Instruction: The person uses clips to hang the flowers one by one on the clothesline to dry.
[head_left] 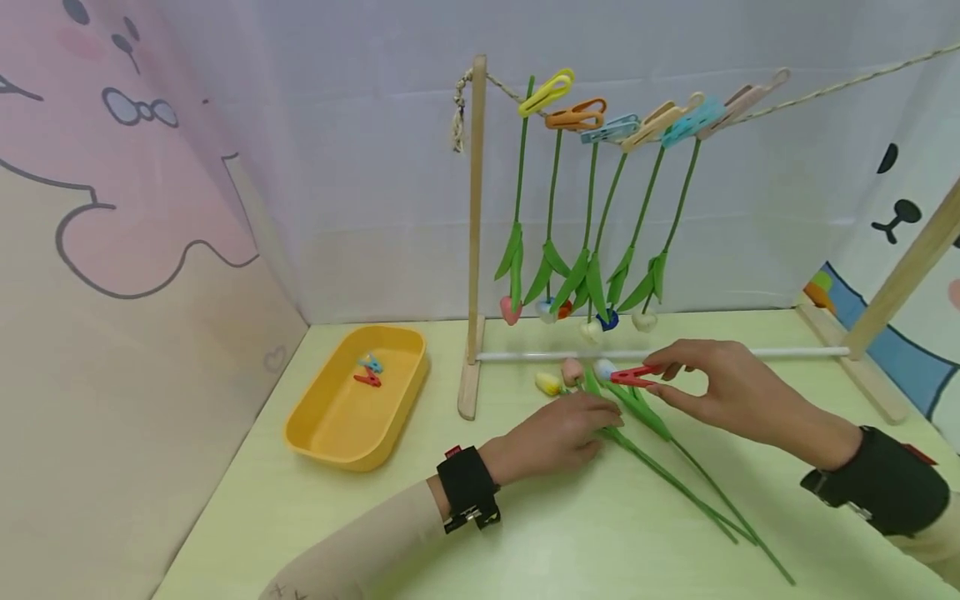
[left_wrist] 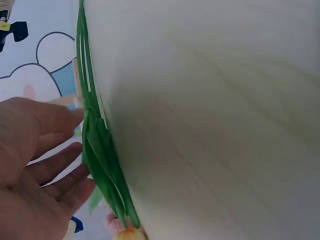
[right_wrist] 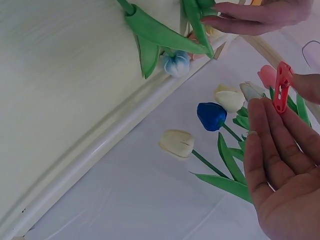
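Observation:
My right hand (head_left: 727, 387) pinches a red clothespin (head_left: 633, 376) between thumb and fingers, just above the table. Also in the right wrist view, the red clothespin (right_wrist: 283, 87) stands between thumb and fingertips. At the table's middle, my left hand (head_left: 558, 433) touches the green leaves (left_wrist: 100, 155) of the lying tulips, its fingers loosely bent and spread in the left wrist view. A yellow tulip (head_left: 549, 383), a pink tulip (head_left: 572, 371) and a blue-white tulip (head_left: 604, 369) lie with heads toward the rack and stems toward the front right.
Several tulips hang head down from a rope (head_left: 847, 82), held by coloured clothespins (head_left: 576, 115). Wooden posts (head_left: 476, 208) and a white bar (head_left: 675, 354) form the rack. On the left, a yellow tray (head_left: 303, 421) holds a blue clothespin (head_left: 371, 363) and a red one.

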